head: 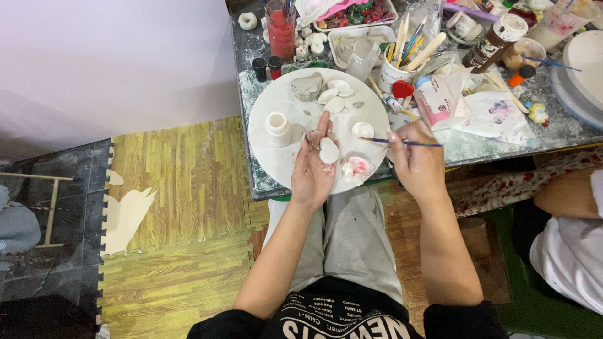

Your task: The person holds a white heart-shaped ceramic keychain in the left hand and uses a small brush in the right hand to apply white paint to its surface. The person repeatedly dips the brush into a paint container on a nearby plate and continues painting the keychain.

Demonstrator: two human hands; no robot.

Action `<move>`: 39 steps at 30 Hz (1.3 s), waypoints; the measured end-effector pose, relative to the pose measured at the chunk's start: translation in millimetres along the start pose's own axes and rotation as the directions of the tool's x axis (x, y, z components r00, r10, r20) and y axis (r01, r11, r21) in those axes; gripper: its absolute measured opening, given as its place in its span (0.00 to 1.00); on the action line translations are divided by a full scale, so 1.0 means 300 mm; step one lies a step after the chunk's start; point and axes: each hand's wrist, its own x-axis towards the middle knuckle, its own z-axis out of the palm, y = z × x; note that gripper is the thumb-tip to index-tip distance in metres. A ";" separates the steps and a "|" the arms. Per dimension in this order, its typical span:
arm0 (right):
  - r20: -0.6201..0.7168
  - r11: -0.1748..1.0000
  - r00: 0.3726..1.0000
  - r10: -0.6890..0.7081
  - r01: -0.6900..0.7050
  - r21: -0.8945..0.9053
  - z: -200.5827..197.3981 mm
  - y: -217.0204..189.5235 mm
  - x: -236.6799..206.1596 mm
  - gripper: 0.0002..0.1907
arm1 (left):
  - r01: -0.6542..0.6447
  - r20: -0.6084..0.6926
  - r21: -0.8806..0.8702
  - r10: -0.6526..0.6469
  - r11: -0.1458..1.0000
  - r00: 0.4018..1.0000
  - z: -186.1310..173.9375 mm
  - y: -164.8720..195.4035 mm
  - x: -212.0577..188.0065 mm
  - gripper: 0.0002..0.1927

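My left hand (314, 166) is palm up over the round white board (282, 100) and holds a small white clay piece (328, 151) with a metal key ring (311, 139) on it. My right hand (416, 157) grips a thin blue-handled paintbrush (402, 142), its tip pointing left toward a small white dish (362, 130). A crumpled tissue stained pink (356, 169) lies on the board just below the brush. A lump of grey clay (307, 86), several white clay shapes (336, 97) and a small white jar (277, 127) rest on the board.
The crowded table (477, 147) carries a cup of brushes and sticks (396, 69), a red water glass (281, 28), paint bottles (493, 41), a red heart piece (402, 89) and trays. Another person sits at the right (568, 238). Yellow foam mats (182, 207) cover the floor at the left.
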 end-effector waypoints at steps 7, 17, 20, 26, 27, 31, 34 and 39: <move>-0.023 1.000 1.000 -0.003 0.003 -0.007 0.007 0.044 -0.012 0.09 | -0.021 0.040 -0.025 0.022 0.999 0.999 -0.016 -0.013 0.001 0.16; -0.357 0.815 0.851 -0.385 0.495 0.300 0.081 -0.016 -0.147 0.07 | -0.049 0.022 0.112 0.047 0.992 0.999 -0.009 -0.028 0.003 0.16; -0.082 0.837 0.848 -0.523 0.530 0.135 0.071 -0.089 -0.138 0.11 | -0.049 0.021 0.132 0.047 0.990 0.999 0.008 -0.029 0.002 0.16; 0.090 0.829 0.825 -0.558 0.559 0.014 0.023 -0.194 -0.087 0.17 | -0.078 -0.011 0.130 0.080 0.988 0.997 0.037 -0.021 0.006 0.16; 0.094 0.826 0.821 -0.563 0.561 0.045 0.011 -0.202 -0.087 0.16 | -0.097 -0.014 0.136 0.100 0.986 0.995 0.039 -0.023 0.002 0.16; 0.088 0.819 0.814 -0.574 0.569 0.072 -0.015 -0.211 -0.083 0.15 | -0.051 -0.100 0.206 0.073 0.977 0.992 0.032 -0.028 0.003 0.17; 0.119 0.828 0.819 -0.561 0.557 0.064 -0.013 -0.213 -0.088 0.15 | -0.166 0.027 0.283 0.165 0.944 0.986 0.028 -0.043 -0.002 0.16; 0.115 0.809 0.801 -0.588 0.582 0.087 -0.015 -0.204 -0.097 0.16 | -0.175 0.032 0.268 0.173 0.947 0.984 0.028 -0.045 0.000 0.18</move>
